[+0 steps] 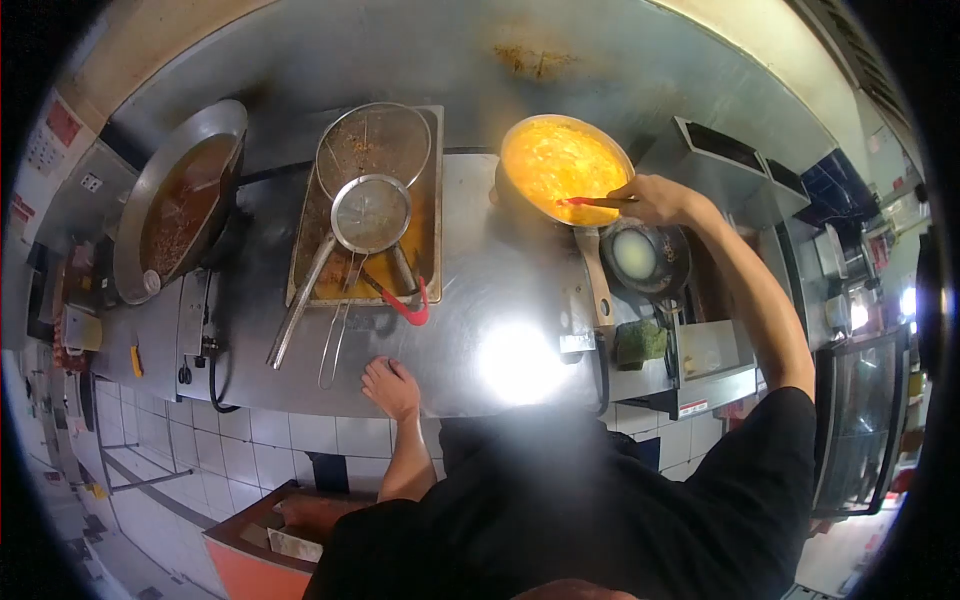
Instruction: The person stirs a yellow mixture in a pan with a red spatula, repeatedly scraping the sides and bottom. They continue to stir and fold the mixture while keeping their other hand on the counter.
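Note:
My right hand (655, 198) is closed around the handle of a red spatula (585, 201). The spatula's red head reaches over the near rim of a deep pan (512, 187), at the edge of a bubbling yellow mixture (562, 160). The pan's long wooden handle (597, 285) points toward me. My left hand (392, 388) lies on the front edge of the steel counter (470, 330), fingers stretched out and holding nothing. Beyond it a red-tipped utensil (415, 305) hangs over the near rim of a rectangular metal tray (436, 200).
Round mesh strainers (370, 212) lie across the tray. A large wok (130, 235) of brown oil stands at the left. Right of the pan are a dark small pan (672, 262) with a pale round inside and a green sponge-like block (640, 343). An orange bin (250, 560) stands below.

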Motion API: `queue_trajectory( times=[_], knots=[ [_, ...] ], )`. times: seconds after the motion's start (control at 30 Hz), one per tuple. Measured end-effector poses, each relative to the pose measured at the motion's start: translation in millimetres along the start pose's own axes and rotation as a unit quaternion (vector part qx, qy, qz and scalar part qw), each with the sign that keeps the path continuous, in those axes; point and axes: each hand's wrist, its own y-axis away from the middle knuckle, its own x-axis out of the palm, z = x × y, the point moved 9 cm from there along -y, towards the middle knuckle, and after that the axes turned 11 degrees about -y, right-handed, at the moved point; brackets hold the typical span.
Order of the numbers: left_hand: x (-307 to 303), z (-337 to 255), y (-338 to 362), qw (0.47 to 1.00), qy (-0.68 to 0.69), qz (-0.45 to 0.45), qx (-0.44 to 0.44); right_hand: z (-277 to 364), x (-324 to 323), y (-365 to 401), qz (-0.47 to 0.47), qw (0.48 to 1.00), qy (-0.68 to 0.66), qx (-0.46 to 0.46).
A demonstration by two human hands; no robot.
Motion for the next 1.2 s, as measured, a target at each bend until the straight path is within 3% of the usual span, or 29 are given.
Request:
queue_trajectory(
  times=[0.07, 0.2, 0.3, 0.37, 0.53, 0.63, 0.73, 0.8, 0.87, 0.9, 1.0, 1.13, 1.2],
  knots=[
    [4.7, 2.2, 1.4, 1.0, 0.001, -0.018, 0.005, 7.4, -14.8, 19.5, -0.02, 0.999, -0.027, 0.028],
    [-2.3, -0.5, 1.4, 1.0, 0.0, -0.013, 0.007, 14.8, -24.7, 37.1, -0.024, 0.999, -0.035, -0.006],
    [0.2, -1.3, 0.3, 1.0, -0.002, -0.007, 0.007, 28.7, -26.8, 51.1, -0.031, 0.998, -0.046, 0.034],
    [1.9, -0.1, 1.3, 1.0, -0.017, -0.002, 0.001, 30.8, -17.2, 44.5, -0.034, 0.998, -0.047, -0.011],
    [-2.7, -2.1, 1.2, 1.0, -0.009, -0.015, 0.001, 12.3, 18.7, 3.5, -0.032, 0.996, -0.082, 0.005],
    [-4.3, -3.3, 0.3, 1.0, -0.008, -0.011, 0.0, 32.9, 24.7, -13.6, -0.069, 0.989, -0.133, -0.007],
    [-5.3, -4.4, -1.3, 1.0, -0.012, -0.013, 0.0, 13.8, 35.3, -57.5, -0.099, 0.983, -0.157, -0.014],
    [-6.5, -2.6, 0.2, 1.0, -0.016, -0.018, 0.0, 15.8, 33.4, -75.3, -0.117, 0.981, -0.154, 0.002],
    [-2.9, -2.5, 0.3, 1.0, 0.002, -0.009, 0.005, 15.3, 35.9, -82.3, -0.089, 0.941, -0.311, 0.102],
    [-2.9, -2.3, -0.7, 1.0, 0.003, -0.012, 0.002, 17.5, 33.4, -87.6, -0.09, 0.942, -0.309, 0.098],
    [1.1, -0.8, -1.0, 1.0, -0.02, 0.005, -0.004, 3.2, 30.2, -104.7, -0.157, 0.914, -0.35, 0.133],
    [-2.2, -2.6, -3.0, 1.0, -0.012, 0.004, -0.003, -29.3, 12.5, -121.0, -0.207, 0.921, -0.294, 0.151],
    [-0.5, -1.7, -1.6, 1.0, -0.015, 0.014, -0.003, -46.8, -1.2, -143.1, -0.25, 0.961, -0.093, 0.068]
  ],
)
